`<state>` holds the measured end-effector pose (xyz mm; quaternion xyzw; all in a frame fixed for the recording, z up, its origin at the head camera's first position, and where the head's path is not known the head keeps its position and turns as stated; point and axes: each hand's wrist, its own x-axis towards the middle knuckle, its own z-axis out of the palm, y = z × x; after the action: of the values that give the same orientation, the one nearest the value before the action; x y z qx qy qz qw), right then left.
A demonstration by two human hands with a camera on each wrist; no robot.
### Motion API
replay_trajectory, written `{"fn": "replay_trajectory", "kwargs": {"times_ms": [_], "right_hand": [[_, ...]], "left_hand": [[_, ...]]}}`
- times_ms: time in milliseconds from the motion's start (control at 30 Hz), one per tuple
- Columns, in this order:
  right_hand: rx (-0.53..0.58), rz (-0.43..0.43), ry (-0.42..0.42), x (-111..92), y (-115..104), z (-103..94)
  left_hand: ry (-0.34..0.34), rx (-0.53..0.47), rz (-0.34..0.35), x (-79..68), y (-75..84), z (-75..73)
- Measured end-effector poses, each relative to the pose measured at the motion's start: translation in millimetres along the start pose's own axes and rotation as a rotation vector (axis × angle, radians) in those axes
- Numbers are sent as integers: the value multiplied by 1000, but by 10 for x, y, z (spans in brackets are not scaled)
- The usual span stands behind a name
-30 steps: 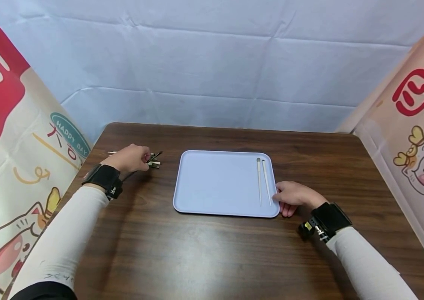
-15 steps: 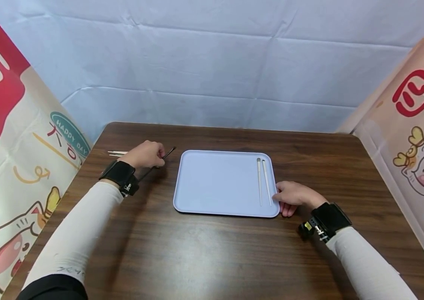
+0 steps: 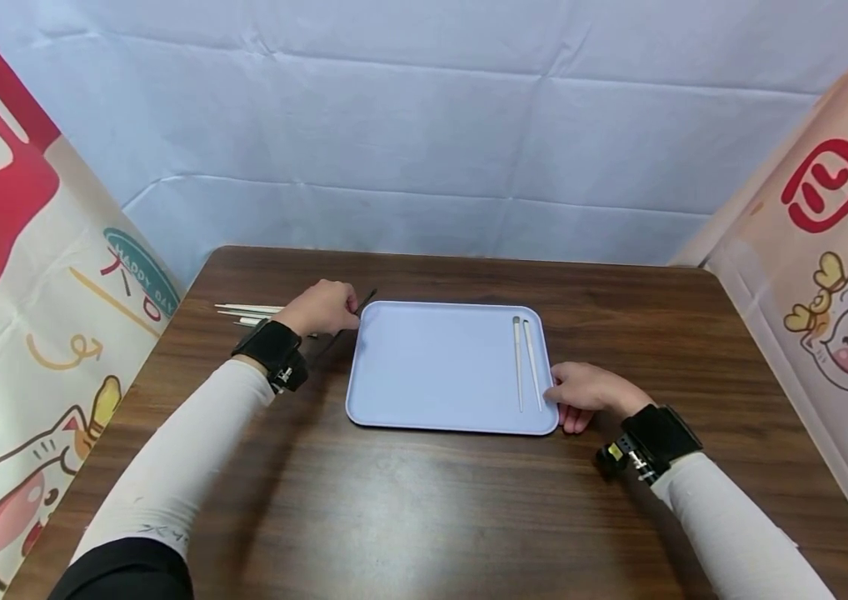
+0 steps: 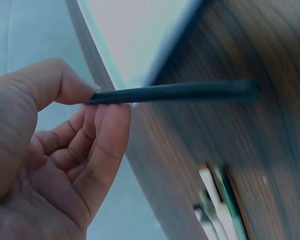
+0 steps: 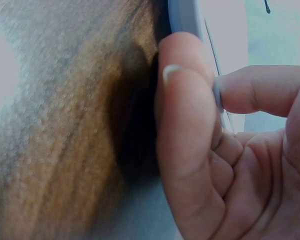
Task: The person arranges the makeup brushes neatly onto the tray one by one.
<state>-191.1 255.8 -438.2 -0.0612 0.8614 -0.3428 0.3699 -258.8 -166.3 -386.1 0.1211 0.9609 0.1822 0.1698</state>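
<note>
My left hand (image 3: 322, 308) pinches a slim dark green brush (image 4: 190, 92) between thumb and fingertips. In the head view the brush slants up to the right, its far end by the tray's upper left corner. The pale lilac rectangular tray (image 3: 439, 367) lies flat on the table. On its right side are two thin light brushes, one with a tan tip (image 3: 517, 321) and a white one (image 3: 532, 362). My right hand (image 3: 589, 396) grips the tray's right edge, thumb on the rim and fingers curled along the outer side.
Several slim white and green brushes (image 3: 247, 308) lie at the back left of the brown wooden table (image 3: 394, 508), partly hidden by my left hand. A pale cloth (image 3: 424, 133) hangs behind the table, and printed curtains (image 3: 27, 333) stand at both sides.
My left hand has moved right, from the pile of brushes to the tray's left edge, carrying the dark brush. The right hand and the tray have stayed in place.
</note>
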Motion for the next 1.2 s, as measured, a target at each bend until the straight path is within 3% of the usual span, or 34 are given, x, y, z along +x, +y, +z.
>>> {"fn": "replay_trajectory", "kwargs": {"times_ms": [367,867,1200], "right_hand": [[0,-1,-6,-19,-32,16],[-11,9,-4,-6,-31,17],[-5,4,1,-7,-19,6]], "left_hand": [[-8,-72,-35,95,358,194],[-64,-74,-49,301,767,446],[-73,-77,-4,380,1028,544]]}}
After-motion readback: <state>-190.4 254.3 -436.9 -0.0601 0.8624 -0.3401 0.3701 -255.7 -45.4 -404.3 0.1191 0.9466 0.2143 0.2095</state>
